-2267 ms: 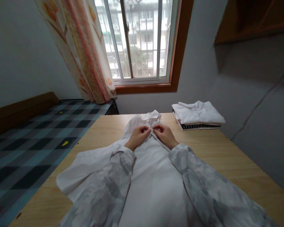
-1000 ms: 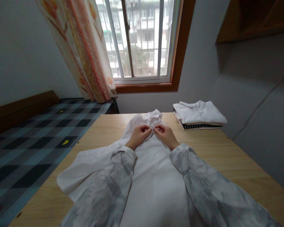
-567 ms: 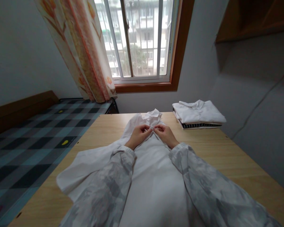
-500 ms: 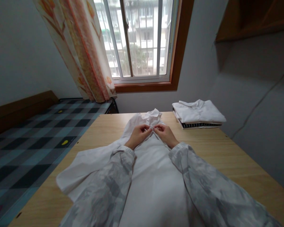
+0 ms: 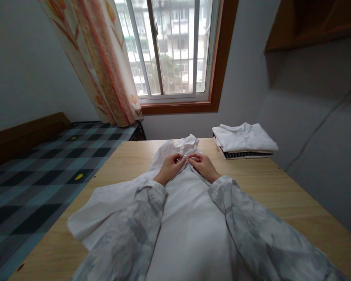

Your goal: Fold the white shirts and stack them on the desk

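Observation:
A white shirt (image 5: 190, 218) lies spread on the wooden table (image 5: 251, 191), its collar (image 5: 187, 142) at the far end and one sleeve (image 5: 105, 203) stretched out to the left. Just below the collar, my left hand (image 5: 173, 166) pinches the front of the shirt between thumb and fingers. Close against it, my right hand (image 5: 203, 166) grips the same front edge, fingertips nearly touching those of the left. Whatever small part sits between the fingertips is too small to make out. Both forearms, in grey patterned sleeves, rest over the shirt.
Folded clothes (image 5: 244, 140), white on top with a dark striped layer beneath, are stacked at the table's back right. A bed with a checked cover (image 5: 73, 156) stands to the left. Behind the table are a window (image 5: 175, 50) and a flowered curtain (image 5: 99, 66).
Both hands stay at the same place on the shirt, with only a slight shift of the fingers. The whole view has moved a little.

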The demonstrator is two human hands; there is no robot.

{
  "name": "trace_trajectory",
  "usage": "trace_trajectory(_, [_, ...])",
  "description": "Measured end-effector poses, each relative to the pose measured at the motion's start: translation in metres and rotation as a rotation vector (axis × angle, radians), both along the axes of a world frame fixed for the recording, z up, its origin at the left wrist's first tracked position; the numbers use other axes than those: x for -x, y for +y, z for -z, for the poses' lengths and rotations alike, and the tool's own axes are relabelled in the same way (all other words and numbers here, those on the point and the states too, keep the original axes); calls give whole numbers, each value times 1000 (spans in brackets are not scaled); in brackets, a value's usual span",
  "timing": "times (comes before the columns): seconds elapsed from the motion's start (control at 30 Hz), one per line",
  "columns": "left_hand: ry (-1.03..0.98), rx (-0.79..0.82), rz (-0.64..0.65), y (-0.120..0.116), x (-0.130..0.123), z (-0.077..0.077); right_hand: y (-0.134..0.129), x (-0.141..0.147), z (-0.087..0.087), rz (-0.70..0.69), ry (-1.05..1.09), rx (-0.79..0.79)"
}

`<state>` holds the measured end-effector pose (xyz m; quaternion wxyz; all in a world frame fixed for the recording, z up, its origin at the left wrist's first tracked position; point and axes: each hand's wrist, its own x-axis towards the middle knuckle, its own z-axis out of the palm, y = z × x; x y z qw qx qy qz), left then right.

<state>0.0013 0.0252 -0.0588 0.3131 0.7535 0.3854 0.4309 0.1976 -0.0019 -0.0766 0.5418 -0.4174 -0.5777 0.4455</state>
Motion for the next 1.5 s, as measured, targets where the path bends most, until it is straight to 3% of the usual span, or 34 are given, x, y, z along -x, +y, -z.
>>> trace_trajectory(0.47, [-5, 24, 29, 0, 0, -3, -4, 3, -6, -40, 25, -7])
trace_trajectory(0.7, [-53, 31, 83, 4, 1, 1, -4, 4, -2, 57, -51, -69])
trace_trajectory(0.93, [-85, 87, 103, 2, 2, -2, -2, 4, 4, 165, -188, -162])
trace_trajectory(1.23, [-67, 62, 110, 0, 1, -5, -10, 6, -2, 275, -351, -279])
trace_trajectory(1.5, [-60, 82, 159, 2, -2, -2, -19, 11, -7, 355, -637, -361])
